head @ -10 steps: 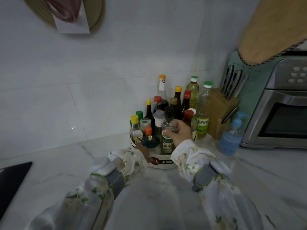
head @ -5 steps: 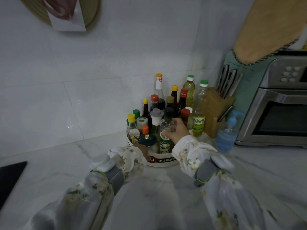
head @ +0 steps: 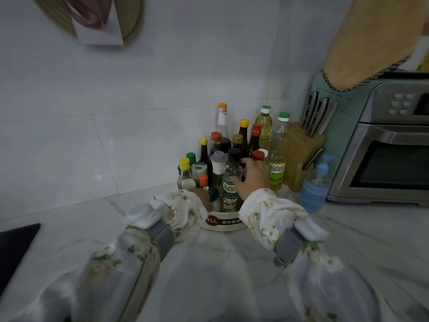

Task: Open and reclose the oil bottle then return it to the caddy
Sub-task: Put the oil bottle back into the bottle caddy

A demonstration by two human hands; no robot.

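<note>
A small clear olive oil bottle point(head: 229, 194) with a black cap and a green label stands upright at the front of the round white caddy point(head: 226, 223), among several other sauce bottles. My right hand point(head: 251, 178) wraps the bottle's shoulder from the right, thumb on the front and fingers behind it. My left hand point(head: 204, 196) rests against the caddy's front left rim; its floral sleeve hides most of it.
To the caddy's right stand a tall green-capped oil bottle point(head: 277, 163), a wooden knife block point(head: 299, 154), a blue pump bottle point(head: 315, 189) and a toaster oven point(head: 390, 159). A dark panel point(head: 14, 247) lies at the far left of the marble counter.
The view has shifted slightly. My right hand stays on the oil bottle, fingers a little higher toward its neck. My left hand keeps its place at the caddy.
</note>
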